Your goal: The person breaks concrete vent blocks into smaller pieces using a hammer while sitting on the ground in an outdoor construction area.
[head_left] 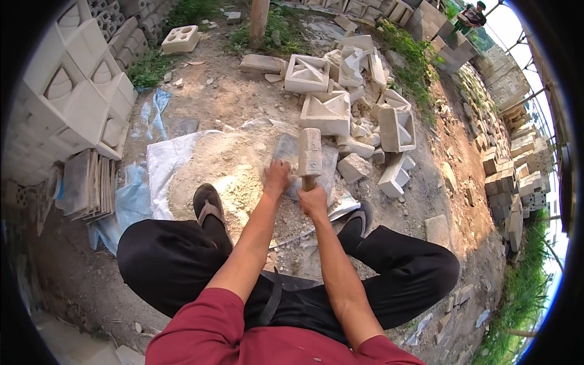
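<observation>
By the left hand (277, 176) and right hand (313, 201) lay a grey slab (327, 168) on dusty ground (213, 100), pale powder (216, 159) to their left, broken blocks (326, 114) ahead and right. The right hand gripped a mallet (310, 152); the left hand's fingertips were hidden, so whether it pinched anything could not be told.

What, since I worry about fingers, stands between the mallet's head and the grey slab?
Nothing visible does, though the mallet hides part of the grey slab; the left hand is close by, left of the mallet.

left grip (277, 176): underside hidden, contents uncertain | mallet handle (308, 182): partly covered
</observation>
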Demonstrator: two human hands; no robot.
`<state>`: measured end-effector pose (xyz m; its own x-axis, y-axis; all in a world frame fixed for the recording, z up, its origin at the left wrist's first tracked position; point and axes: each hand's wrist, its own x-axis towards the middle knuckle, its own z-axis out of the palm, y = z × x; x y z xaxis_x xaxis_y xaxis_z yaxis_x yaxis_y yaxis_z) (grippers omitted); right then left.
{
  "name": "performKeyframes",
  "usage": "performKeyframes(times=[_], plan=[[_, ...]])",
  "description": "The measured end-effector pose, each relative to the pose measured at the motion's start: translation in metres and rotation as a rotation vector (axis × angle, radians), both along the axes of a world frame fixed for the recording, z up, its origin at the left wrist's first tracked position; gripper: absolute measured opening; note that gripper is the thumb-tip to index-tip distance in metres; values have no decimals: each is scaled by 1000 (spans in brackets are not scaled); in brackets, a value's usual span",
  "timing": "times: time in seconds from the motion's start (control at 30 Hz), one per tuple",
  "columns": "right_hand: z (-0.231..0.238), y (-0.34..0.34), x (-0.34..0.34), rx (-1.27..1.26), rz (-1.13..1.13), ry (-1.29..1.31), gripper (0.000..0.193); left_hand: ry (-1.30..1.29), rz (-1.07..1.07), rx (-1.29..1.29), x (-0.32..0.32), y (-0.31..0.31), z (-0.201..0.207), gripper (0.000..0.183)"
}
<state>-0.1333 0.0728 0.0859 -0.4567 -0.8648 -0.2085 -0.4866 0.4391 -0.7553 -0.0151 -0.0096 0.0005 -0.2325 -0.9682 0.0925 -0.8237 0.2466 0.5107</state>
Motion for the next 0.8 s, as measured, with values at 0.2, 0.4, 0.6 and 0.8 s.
performKeyframes(times=[0.2,0.4,0.6,0.8], plan=[[57,-29,20,-377,-31,-44,25,53,18,-99,14,20,-4,49],[15,-24,19,-443,16,9,22,92,37,-46,18,31,-14,52],[-21,-18,-17,344,143,94,49,132,48,-41,24,26,-16,56],[2,-23,-16,65,26,-122,42,71,47,45,20,31,-19,58]])
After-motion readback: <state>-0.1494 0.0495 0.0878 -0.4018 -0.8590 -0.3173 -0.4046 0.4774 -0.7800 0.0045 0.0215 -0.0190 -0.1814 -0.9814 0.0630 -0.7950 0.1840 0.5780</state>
